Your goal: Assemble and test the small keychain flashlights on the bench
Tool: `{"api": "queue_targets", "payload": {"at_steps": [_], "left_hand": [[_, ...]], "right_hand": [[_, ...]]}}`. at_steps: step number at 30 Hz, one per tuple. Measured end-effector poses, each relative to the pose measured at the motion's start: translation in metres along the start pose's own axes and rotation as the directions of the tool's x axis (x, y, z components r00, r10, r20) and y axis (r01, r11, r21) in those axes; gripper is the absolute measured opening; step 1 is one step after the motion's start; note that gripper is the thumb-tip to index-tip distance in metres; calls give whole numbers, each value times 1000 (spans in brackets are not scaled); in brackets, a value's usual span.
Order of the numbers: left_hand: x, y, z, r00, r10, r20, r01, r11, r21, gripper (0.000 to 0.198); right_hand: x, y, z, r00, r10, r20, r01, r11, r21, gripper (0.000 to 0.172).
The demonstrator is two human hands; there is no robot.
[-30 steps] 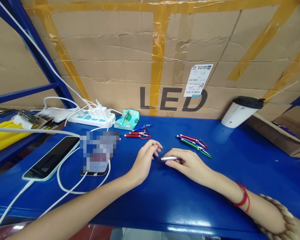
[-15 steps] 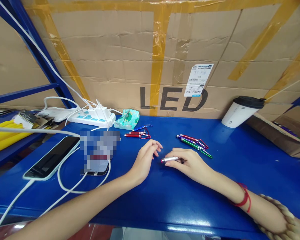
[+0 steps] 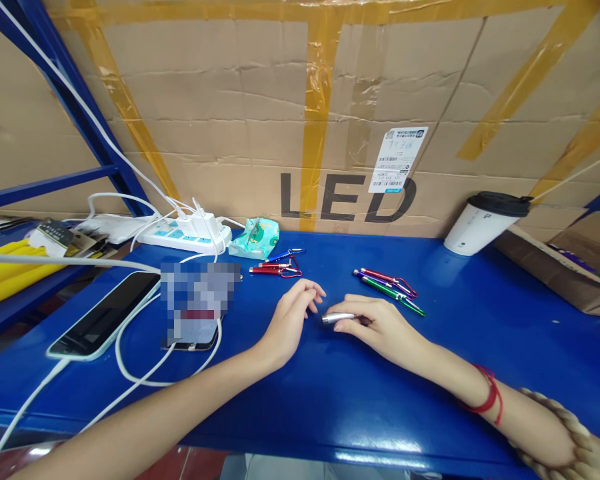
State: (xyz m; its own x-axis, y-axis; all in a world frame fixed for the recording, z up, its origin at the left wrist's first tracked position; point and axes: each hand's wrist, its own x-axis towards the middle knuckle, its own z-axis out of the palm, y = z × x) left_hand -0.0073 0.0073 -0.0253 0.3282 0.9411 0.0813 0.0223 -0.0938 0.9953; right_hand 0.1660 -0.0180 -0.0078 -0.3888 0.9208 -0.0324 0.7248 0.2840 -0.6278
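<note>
Dead centre on the glossy blue metal bench [image 3: 330, 400], the right hand [image 3: 380, 327] is pinching a small silver metal penlight [image 3: 337, 317], left hand [image 3: 290, 320] lying loosely open and empty at its 9 o'clock, so I'm guessing that round barrel could slip and roll away.

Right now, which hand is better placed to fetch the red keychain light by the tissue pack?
Left, probably: the left hand lies open and empty, nearest the red keychain light, while the right hand is busy holding the silver penlight.
</note>
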Motion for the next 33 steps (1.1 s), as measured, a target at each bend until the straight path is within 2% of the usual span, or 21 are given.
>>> {"api": "queue_targets", "payload": {"at_steps": [6,11,15,22,27,33], "left_hand": [[0,0,0,1000,4,0,-4,1000,12,19],[0,1,0,1000,10,-5,-10,999,34,20],[2,3,-1,998,10,-62,-5,997,81,19],[7,0,-7,987,-4,-161,34,982,185,18],[10,-2,-11,978,38,-204,31,946,323,15],[10,4,-17,965,139,-222,12,822,569,35]], "right_hand": [[0,-1,0,1000,-4,23,4,1000,11,35],[0,0,1,1000,6,-13,-6,1000,-19,39],[0,2,1,999,10,-47,-14,997,-70,45],[1,1,0,998,20,-53,-28,990,-137,42],[3,3,-2,994,37,-105,-58,977,-205,44],[4,14,-13,978,133,-160,-180,927,-330,31]]}}
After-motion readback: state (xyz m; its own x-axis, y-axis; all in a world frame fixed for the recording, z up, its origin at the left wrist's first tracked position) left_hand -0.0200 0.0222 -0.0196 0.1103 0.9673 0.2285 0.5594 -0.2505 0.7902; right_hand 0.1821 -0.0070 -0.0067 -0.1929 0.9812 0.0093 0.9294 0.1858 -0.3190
